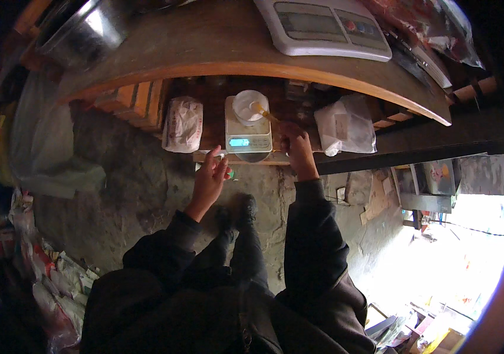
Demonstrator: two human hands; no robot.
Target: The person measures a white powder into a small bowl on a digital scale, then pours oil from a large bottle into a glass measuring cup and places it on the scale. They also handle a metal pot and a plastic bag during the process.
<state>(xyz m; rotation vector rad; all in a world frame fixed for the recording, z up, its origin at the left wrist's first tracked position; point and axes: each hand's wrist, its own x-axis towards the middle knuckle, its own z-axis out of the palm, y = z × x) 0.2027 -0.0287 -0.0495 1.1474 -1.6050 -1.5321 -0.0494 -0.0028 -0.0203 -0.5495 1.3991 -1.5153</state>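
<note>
A small white digital scale (pixel 248 128) with a lit display stands on the wooden shelf before me. On its platform is a white plastic tub (pixel 251 99) with white powder inside. My right hand (pixel 296 140) grips a spoon (pixel 266 114) with a yellowish handle, its bowl end inside the tub. My left hand (pixel 210 175) is raised just below the scale's front left corner, thumb and index finger apart. A small green patch (pixel 231 174) shows beside its curled fingers; whether it is touched is unclear. A round metal edge (pixel 253 156) sticks out beneath the scale.
A crumpled paper bag (pixel 184 125) lies left of the scale, a clear plastic bag (pixel 344 124) right. Above, the tabletop (pixel 198 40) overhangs the shelf and carries a larger scale (pixel 322 26) and a metal pot (pixel 83 33). Filled sacks (pixel 61 283) lie at lower left.
</note>
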